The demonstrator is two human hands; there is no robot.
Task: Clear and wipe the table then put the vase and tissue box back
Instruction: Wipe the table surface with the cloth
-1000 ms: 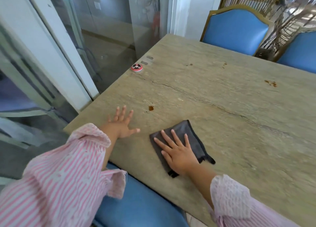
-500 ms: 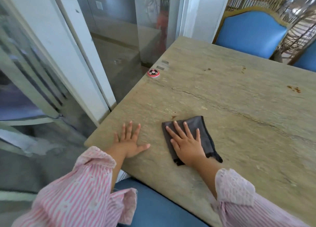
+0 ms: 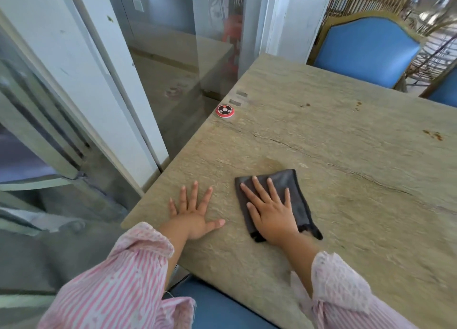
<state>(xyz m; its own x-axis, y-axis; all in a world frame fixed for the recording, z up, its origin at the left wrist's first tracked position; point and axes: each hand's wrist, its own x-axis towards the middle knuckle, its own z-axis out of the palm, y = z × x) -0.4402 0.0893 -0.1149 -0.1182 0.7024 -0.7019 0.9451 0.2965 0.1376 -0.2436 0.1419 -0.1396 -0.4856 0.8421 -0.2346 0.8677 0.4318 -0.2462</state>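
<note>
My pink-striped sleeves (image 3: 118, 286) reach over a blue seat (image 3: 222, 306) onto the rough, cracked stone table (image 3: 358, 205), where my left hand (image 3: 195, 214) lies flat and empty, fingers spread, near the front edge. Just to its right, my right hand (image 3: 269, 210) presses open-palmed on a dark, soft folded cloth (image 3: 294, 195), a rough rectangle whose long axis runs away from me, frayed end nearest. Farther off sit a round red button (image 3: 224, 111) at the table's left edge, brown stains (image 3: 434, 135), and blue padded chairs (image 3: 366, 51).

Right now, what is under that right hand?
The right hand lies flat on a dark grey cloth spread on the stone table. The tabletop beneath the cloth is covered, so any stain there cannot be seen.
</note>
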